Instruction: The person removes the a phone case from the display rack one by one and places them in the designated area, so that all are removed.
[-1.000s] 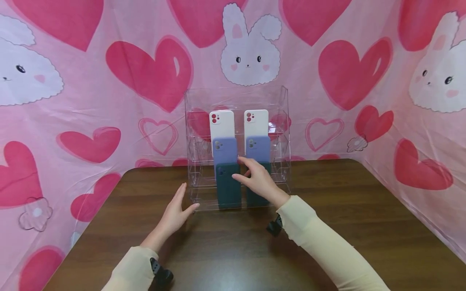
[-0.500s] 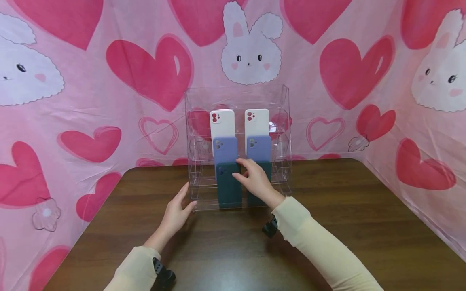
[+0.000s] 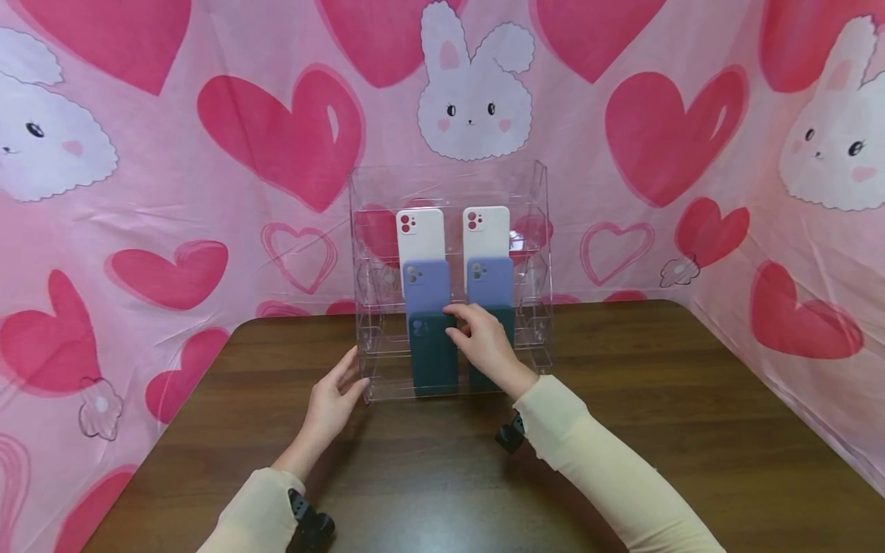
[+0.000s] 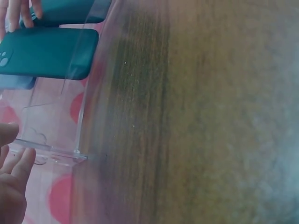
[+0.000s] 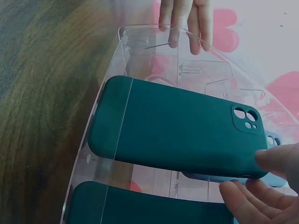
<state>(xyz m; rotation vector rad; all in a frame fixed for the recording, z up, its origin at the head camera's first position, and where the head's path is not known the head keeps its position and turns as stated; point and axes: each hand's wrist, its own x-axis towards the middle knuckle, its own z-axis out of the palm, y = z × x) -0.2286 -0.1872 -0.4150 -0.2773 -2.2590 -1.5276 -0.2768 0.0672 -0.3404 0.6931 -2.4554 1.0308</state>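
A clear tiered display rack [image 3: 449,183] stands on the table, with phone cases upright in its tiers. My left hand [image 3: 329,403] holds the rack's lower left side, the side wall between thumb and fingers [image 4: 23,165] in the left wrist view. At the front left, my right hand [image 3: 489,346] pinches the upper right corner of a dark green phone case [image 5: 182,126], thumb [image 5: 273,158] on its outer face. The case's lower end sits behind the rack's front lip. Beside it stands a second dark green phone case [image 3: 482,380], partly hidden by my right hand.
Two lilac-blue phone cases [image 3: 491,278] stand in the tier behind the green ones. Two white phone cases [image 3: 422,236] are higher up at the back. Brown wooden table [image 3: 442,468] lies in front; a pink heart-print cloth [image 3: 608,46] hangs close behind the rack.
My left hand has moved slightly right and taken hold of the rack's side. My right hand has closed in on the left green case, whose top has shifted slightly.
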